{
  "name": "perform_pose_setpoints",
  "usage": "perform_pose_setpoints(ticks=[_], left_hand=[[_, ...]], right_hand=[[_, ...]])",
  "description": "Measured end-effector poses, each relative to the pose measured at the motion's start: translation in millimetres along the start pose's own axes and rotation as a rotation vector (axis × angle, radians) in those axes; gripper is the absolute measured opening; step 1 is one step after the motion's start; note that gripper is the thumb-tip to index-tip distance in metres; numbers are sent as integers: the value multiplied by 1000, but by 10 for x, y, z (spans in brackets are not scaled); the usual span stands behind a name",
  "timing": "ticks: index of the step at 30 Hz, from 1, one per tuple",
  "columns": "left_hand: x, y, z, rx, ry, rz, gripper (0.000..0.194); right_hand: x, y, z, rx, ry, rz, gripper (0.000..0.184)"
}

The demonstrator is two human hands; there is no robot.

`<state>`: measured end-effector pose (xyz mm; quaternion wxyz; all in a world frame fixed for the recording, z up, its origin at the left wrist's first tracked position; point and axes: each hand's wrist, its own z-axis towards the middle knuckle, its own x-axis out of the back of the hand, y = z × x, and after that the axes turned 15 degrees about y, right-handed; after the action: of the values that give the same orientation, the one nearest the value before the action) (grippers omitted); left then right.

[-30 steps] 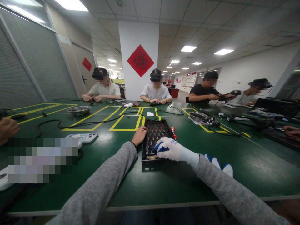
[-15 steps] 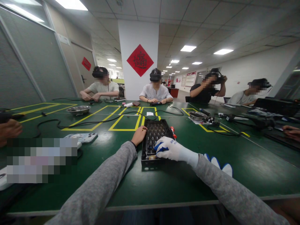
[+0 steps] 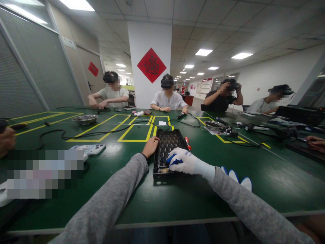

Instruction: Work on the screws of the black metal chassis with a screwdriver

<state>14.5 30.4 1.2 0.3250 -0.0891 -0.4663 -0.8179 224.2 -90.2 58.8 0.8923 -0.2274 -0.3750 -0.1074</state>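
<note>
A black tool case (image 3: 158, 175) lies lengthwise in front of me, with rows of small metal pieces in its tray. My left hand (image 3: 150, 146), bare, holds the case's left edge with its fingers bent over the rim. Over the near right part of the tray is my right hand (image 3: 180, 160), in a white glove with blue fingertips. Its fingers are drawn together and point down among the pieces; what is between them is hidden. Against the right side of the case rests a red and black object (image 3: 187, 143), partly covered.
A loose blue-and-white glove (image 3: 240, 181) lies beside my right forearm. Phones (image 3: 95, 149), a steel bowl (image 3: 85, 119) and another bowl (image 3: 214, 126) stand on the green table (image 3: 132, 210). Black cables cross the yellow tape marks. Several people sit around the table.
My hands and the case have hardly moved. Across the table, the middle person's hands have moved apart, and one now holds a dark handle-like object.
</note>
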Motion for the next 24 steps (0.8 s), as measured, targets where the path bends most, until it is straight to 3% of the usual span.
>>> perform_pose_setpoints(ticks=[24], left_hand=[[-23,-26,9,4,-4,-2,25]], right_hand=[[-16,37,-12,-33,-10,-3,12]])
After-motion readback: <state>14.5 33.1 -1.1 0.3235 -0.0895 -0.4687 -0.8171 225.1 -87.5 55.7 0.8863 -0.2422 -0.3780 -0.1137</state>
